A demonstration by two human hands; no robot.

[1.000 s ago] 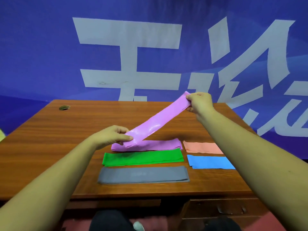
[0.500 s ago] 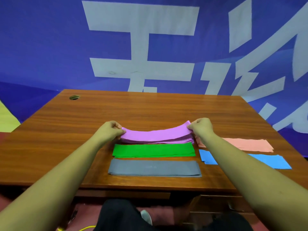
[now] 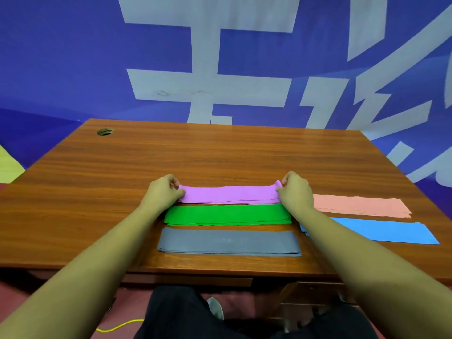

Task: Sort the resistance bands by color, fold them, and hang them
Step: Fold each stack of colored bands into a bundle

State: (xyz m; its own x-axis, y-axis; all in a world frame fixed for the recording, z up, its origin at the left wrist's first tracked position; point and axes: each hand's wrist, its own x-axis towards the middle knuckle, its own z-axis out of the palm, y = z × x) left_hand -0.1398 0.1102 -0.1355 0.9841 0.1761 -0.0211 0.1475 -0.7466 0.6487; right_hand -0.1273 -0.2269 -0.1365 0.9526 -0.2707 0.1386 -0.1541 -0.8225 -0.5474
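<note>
A purple band [image 3: 230,194] lies flat on top of another purple band on the wooden desk [image 3: 97,192]. My left hand [image 3: 162,192] pinches its left end and my right hand [image 3: 294,190] pinches its right end. Just in front lies a pile of green bands [image 3: 228,214], and nearest me a grey pile [image 3: 228,242]. To the right, a pink band [image 3: 362,206] lies behind a blue band [image 3: 386,232]; my right forearm covers their left ends.
The desk has a round cable hole [image 3: 105,131] at its back left corner. A blue banner with large white characters [image 3: 244,89] hangs right behind the desk. A yellow cable [image 3: 119,326] lies on the red floor by my knees.
The purple band, held up at a slant a second ago, has come down and now lies flat and stretched on the purple pile. Both hands moved down with it, still holding its ends.
</note>
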